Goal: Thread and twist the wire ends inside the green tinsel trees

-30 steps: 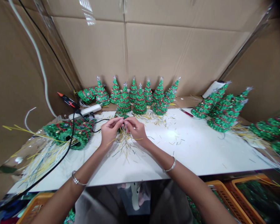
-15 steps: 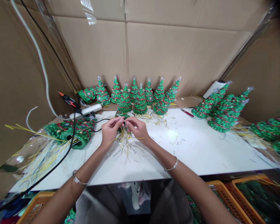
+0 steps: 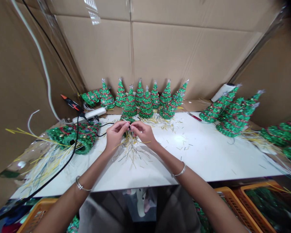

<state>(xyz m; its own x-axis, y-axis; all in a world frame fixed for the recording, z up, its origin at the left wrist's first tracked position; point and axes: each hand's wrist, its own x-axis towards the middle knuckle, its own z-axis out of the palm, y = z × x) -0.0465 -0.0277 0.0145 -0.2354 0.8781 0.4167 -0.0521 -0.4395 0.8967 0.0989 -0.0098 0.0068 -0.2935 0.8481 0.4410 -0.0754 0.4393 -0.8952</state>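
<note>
My left hand [image 3: 115, 135] and my right hand [image 3: 142, 132] meet over the white table [image 3: 208, 155], fingers pinched together on a small green beaded tree [image 3: 127, 132] that lies on its side between them. Thin yellow and white wires [image 3: 131, 150] fan out from its base toward me. Most of this tree is hidden by my fingers. Both wrists carry a silver bangle.
A row of upright beaded trees [image 3: 145, 100] stands at the back. More trees [image 3: 230, 116] lie at the right, and one large one [image 3: 72, 136] at the left beside a black cable [image 3: 70, 155]. Cardboard walls surround the table. Orange crates [image 3: 254, 200] sit below.
My hands have shifted very slightly up the table; they stay pinched on the same tree and wires.
</note>
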